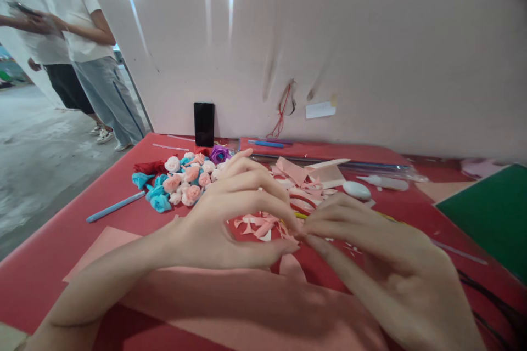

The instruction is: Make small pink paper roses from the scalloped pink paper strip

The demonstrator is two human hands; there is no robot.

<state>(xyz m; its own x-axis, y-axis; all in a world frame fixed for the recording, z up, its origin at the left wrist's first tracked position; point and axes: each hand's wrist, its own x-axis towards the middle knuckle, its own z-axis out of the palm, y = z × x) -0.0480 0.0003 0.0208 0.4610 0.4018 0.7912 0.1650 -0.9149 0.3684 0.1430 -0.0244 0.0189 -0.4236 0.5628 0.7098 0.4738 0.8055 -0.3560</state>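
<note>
My left hand curves its thumb and index finger toward each other, their tips meeting the fingertips of my right hand. The right thumb and fingers are pinched together. Whatever lies between the fingertips is too small or hidden to make out. Just below them shows a rounded pink paper piece; I cannot tell whether it is held. Pink paper sheets lie under my hands and left forearm. Pink paper scraps are scattered behind the fingertips, near red-handled scissors partly covered by my right hand.
Paper roses in pink, white, blue, red and purple are heaped at left beside a blue pen. A phone leans on the white board. A glue bottle and green board are right. People stand left.
</note>
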